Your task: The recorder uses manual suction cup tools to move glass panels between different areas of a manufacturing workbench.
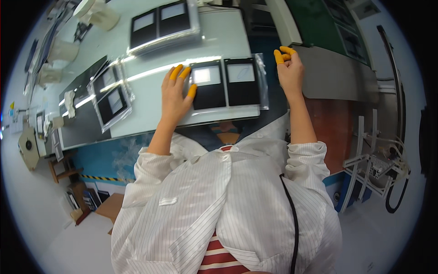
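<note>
A clear plastic bag with two black flat panels point(242, 93), each with a pale rectangular window, lies at the glass-topped table's near edge. My left hand point(174, 98) rests at the bag's left side, fingers spread. Its thumb reaches over the left black panel point(209, 97), and yellow finger cots cover the thumb and two fingers. My right hand point(291, 73) is raised to the right of the bag, apart from it. Its fingers, also in yellow cots, are loosely bent with the tips slightly apart, and no object shows between them.
A stack of similar bagged panels point(160, 40) lies farther back. More bagged panels point(109, 98) lie left, on a dark mat point(82, 130). White containers point(98, 16) stand at the far left. Across a gap on the right is a grey metal surface point(337, 75) beside a green belt point(319, 23).
</note>
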Motion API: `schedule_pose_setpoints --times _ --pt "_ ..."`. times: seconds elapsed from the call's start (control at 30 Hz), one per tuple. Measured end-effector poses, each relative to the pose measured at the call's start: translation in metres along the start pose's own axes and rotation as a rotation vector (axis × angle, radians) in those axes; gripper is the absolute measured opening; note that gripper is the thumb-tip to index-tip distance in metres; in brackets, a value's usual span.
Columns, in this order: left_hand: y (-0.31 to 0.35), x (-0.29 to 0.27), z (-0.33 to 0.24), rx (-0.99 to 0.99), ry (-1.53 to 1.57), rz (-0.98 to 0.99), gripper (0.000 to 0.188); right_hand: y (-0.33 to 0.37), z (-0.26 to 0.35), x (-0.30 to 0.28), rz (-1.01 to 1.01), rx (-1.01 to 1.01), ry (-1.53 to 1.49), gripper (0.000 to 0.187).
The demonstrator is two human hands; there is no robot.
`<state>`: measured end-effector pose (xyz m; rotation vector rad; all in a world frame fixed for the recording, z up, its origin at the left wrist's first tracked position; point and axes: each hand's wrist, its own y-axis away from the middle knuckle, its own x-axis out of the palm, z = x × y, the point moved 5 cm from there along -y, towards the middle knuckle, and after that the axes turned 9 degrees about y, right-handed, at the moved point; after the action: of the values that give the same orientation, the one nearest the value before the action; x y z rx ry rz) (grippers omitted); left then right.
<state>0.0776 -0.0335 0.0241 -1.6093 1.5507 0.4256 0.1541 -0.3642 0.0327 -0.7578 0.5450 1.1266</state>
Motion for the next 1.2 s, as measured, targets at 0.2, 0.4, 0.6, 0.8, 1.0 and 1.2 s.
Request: schedule_pose_setpoints --times 0.2,0.4,0.6,0.8,1.0,1.2 --pt "0.002 0.001 -0.003 -0.031 -0.029 0.019 0.048 -0.078 -0.109 -0.090 -0.342 0.045 0.302 0.027" --pt "-0.006 -0.001 -0.014 -0.039 -0.030 0.032 0.046 -0.122 -0.208 -0.118 -0.433 0.285 0.599 0.039" --pt "-0.004 0.002 0.002 -0.012 -0.016 0.001 0.044 -0.139 -0.216 -0.128 -0.487 0.357 0.915 0.026" --pt "0.002 -0.005 0.002 -0.075 0.002 -0.053 0.041 -0.132 -0.268 -0.142 -0.499 0.495 0.962 0.035" --pt "0.002 -0.003 0.003 -0.029 0.012 -0.066 0.040 -0.070 -0.262 -0.147 -0.523 0.603 0.764 0.031" --pt "0.007 -0.001 0.008 0.031 -0.022 -0.101 0.036 0.029 -0.195 -0.136 -0.562 0.641 0.718 0.026"
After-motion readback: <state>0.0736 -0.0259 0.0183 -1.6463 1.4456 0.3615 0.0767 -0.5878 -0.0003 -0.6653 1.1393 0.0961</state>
